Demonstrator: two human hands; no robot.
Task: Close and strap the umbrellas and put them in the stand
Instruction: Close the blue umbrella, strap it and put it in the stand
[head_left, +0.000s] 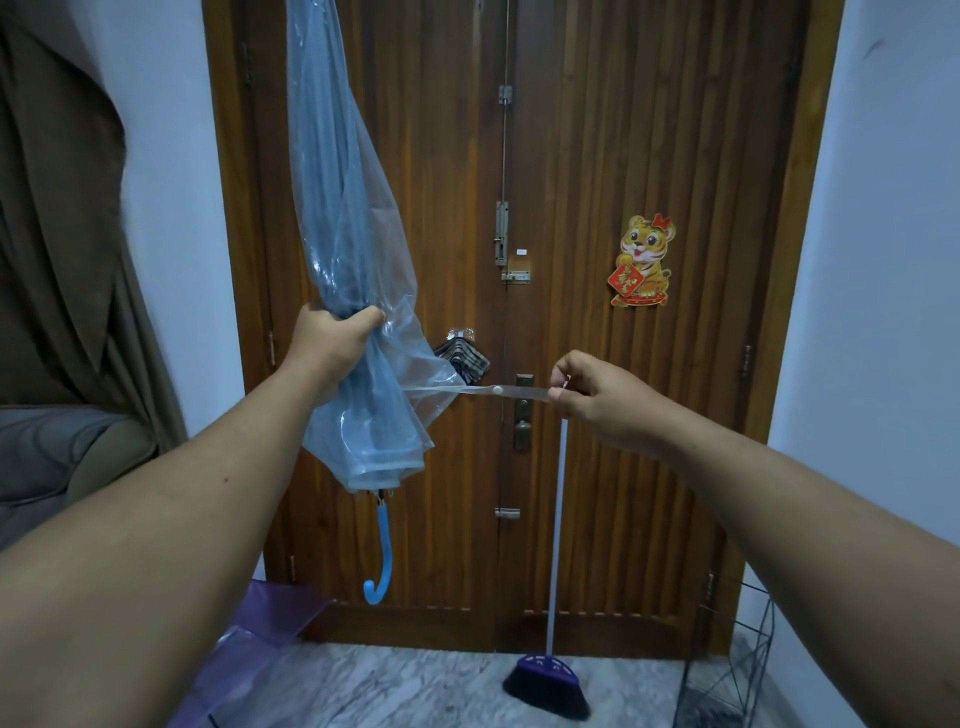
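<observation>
The left hand (332, 332) grips the folded clear blue umbrella (353, 260). The right hand (597, 389) pinches its strap (478, 391), pulled straight between both hands.

A single head-worn wide-angle view looks forward and slightly down, squarely facing the wooden door (519, 312) close ahead; both forearms reach in from the near corners, and floor (415, 686) fills the near edge
</observation>
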